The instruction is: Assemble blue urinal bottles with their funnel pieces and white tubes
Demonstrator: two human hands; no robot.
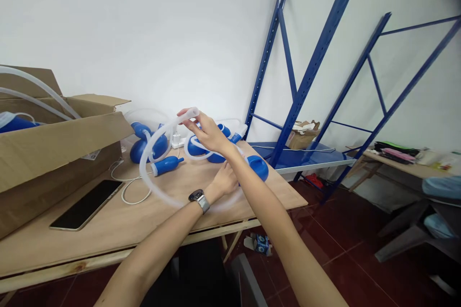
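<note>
My right hand (205, 129) is raised above the table, closed around a clear, milky plastic tube (146, 153) near its open end. The tube hangs in a wide loop on the left and passes below my left wrist. My left hand (225, 180), with a watch (199, 200) on the wrist, is low over the table behind my right forearm. Its curled fingers are at a rounded blue plastic bottle (258, 168); the forearm hides part of this grip. Behind my hands lie more blue bottles (158, 145) with coiled tubes, and a small blue cylindrical piece (166, 165).
An open cardboard box (61, 148) with tubes inside stands on the left of the wooden table (144, 225). A phone (86, 205) and a white cable (135, 201) lie beside it. A blue metal rack (313, 57) rises at the right, near a grey chair (425, 220).
</note>
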